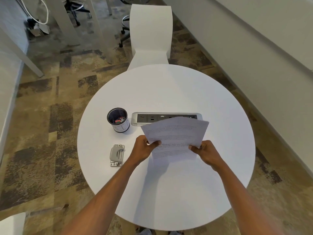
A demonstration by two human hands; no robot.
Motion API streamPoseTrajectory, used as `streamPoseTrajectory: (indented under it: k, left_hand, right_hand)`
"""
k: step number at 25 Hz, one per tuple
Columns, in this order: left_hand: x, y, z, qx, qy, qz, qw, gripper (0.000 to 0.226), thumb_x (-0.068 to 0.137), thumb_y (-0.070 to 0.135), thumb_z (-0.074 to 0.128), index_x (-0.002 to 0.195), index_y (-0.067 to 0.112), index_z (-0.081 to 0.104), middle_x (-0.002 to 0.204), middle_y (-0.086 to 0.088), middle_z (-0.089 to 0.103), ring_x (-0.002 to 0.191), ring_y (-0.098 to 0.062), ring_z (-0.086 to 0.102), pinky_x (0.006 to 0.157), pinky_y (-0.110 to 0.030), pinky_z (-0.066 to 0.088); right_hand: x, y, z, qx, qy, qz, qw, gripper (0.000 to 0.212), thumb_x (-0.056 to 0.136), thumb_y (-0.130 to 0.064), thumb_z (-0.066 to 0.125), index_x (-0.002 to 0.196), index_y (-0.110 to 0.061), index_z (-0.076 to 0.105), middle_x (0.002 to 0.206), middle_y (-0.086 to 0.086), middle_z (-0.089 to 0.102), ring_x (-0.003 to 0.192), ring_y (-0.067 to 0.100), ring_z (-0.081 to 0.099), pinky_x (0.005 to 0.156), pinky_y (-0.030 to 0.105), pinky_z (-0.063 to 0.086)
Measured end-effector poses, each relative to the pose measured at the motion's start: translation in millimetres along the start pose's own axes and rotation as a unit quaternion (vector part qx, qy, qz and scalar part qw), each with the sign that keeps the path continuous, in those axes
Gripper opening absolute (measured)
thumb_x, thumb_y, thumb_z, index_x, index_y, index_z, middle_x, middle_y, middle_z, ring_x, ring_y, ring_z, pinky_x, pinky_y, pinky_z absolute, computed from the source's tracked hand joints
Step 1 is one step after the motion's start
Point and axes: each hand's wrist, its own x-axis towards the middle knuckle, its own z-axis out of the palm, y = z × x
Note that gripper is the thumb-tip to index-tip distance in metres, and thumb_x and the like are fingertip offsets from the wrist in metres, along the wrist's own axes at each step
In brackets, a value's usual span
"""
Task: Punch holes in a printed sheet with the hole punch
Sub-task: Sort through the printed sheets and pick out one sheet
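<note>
Printed sheets (176,136) of white paper are held up above the round white table (169,192), fanned slightly apart. My left hand (144,146) grips their left edge and my right hand (205,151) grips the lower right edge. A small grey and silver hole punch (116,155) lies on the table to the left of my left hand, apart from it.
A black mesh cup (118,120) with small items inside stands behind the punch. A silver power strip (162,117) is set into the table behind the paper. A white chair (150,36) stands at the far side. Carpeted floor surrounds the table.
</note>
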Motion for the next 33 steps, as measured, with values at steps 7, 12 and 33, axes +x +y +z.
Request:
streamPoseTrajectory:
  k: [7, 12, 33]
  left_hand:
    - [5, 7, -5, -0.014, -0.029, -0.024, 0.999, 0.03, 0.077, 0.031, 0.077, 0.106, 0.024, 0.073, 0.107, 0.006, 0.075, 0.098, -0.019, 0.07, 0.079, -0.023, 0.055]
    - [20, 57, -44, -0.088, 0.024, 0.06, 0.994, 0.058, 0.068, 0.06, 0.073, 0.117, 0.032, 0.061, 0.123, 0.003, 0.065, 0.115, -0.004, 0.06, 0.093, -0.019, 0.049]
    - [4, 57, -29, -0.039, -0.06, 0.01, 0.997, 0.015, 0.078, 0.025, 0.075, 0.093, 0.024, 0.078, 0.1, 0.005, 0.077, 0.091, -0.013, 0.071, 0.084, -0.035, 0.054]
  right_hand:
    - [1, -8, -13, -0.032, 0.002, -0.013, 0.999, 0.018, 0.092, -0.013, 0.065, 0.105, -0.007, 0.076, 0.107, 0.009, 0.076, 0.096, 0.017, 0.071, 0.088, 0.036, 0.056]
    - [7, -60, -71, -0.212, -0.002, -0.079, 0.974, 0.018, 0.09, -0.015, 0.066, 0.081, -0.025, 0.077, 0.078, -0.006, 0.076, 0.067, -0.005, 0.065, 0.061, 0.012, 0.048]
    - [-1, -97, -109, -0.156, -0.16, -0.058, 0.973, 0.017, 0.086, -0.027, 0.072, 0.102, -0.025, 0.076, 0.092, -0.005, 0.079, 0.078, 0.02, 0.077, 0.065, 0.025, 0.061]
